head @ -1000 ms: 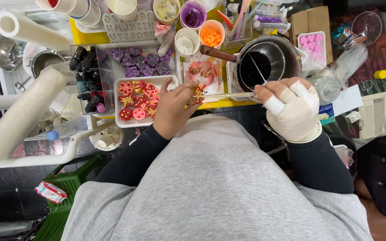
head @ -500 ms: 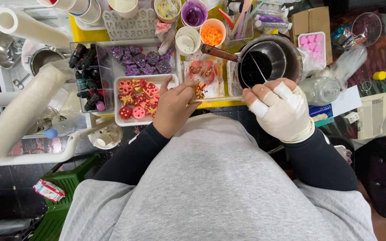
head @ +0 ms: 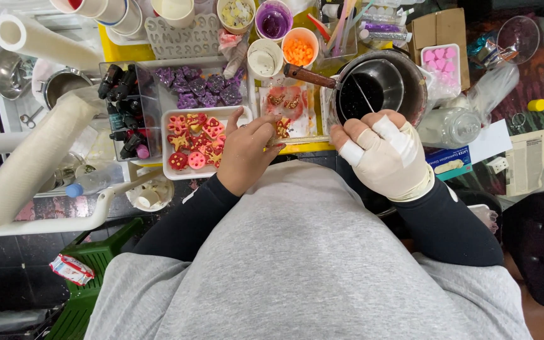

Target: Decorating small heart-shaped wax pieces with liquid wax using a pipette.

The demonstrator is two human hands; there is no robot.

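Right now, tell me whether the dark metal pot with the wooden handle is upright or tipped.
Upright: the dark metal pot shows its round open mouth to the camera, dark contents lying inside, a thin stick leaning in it.

The white rectangular tray of red moulded pieces [head: 193,143] lies left of the dark metal saucepan [head: 379,88]. Between them sits a clear sheet, apparently plastic, bearing small decorated pieces [head: 288,108]. Behind stand round paper cups [head: 283,44].

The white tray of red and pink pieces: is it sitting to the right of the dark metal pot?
No, the white tray lies left of the dark metal pot, beside the bare left hand.
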